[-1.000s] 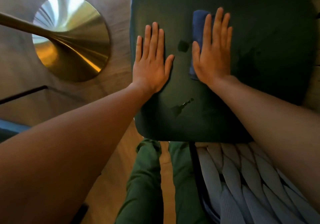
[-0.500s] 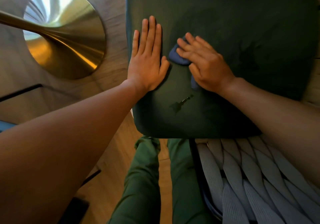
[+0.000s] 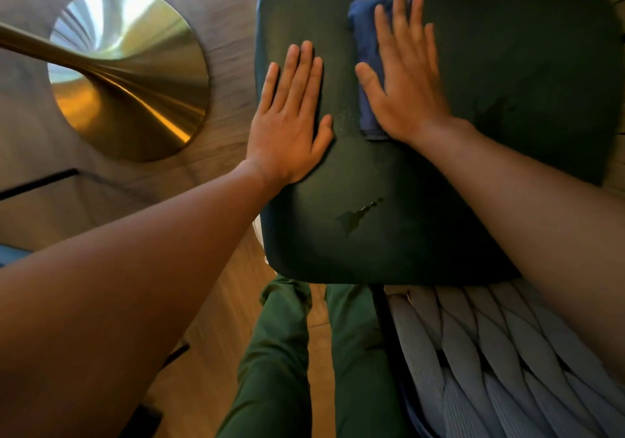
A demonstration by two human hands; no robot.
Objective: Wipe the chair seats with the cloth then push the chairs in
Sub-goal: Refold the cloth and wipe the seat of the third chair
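A dark green cushioned chair seat (image 3: 507,65) fills the upper right of the head view. A folded blue cloth (image 3: 363,48) lies on it, and my right hand (image 3: 402,82) presses flat on the cloth with straight fingers. My left hand (image 3: 291,116) lies flat on the seat's left side, a little apart from the cloth. A wet mark (image 3: 355,217) shows near the seat's front edge, and a fainter one (image 3: 490,109) sits right of my right wrist.
A brass cone-shaped table base (image 3: 128,72) with its stem stands on the wooden floor left of the seat. A woven grey chair back (image 3: 507,353) is at lower right. My green-trousered legs (image 3: 280,353) stand just below the seat's front edge.
My right hand, bunched over the cloth beside my left thumb half a second ago, has flattened and pushed the cloth away up the seat. My left hand has stayed flat.
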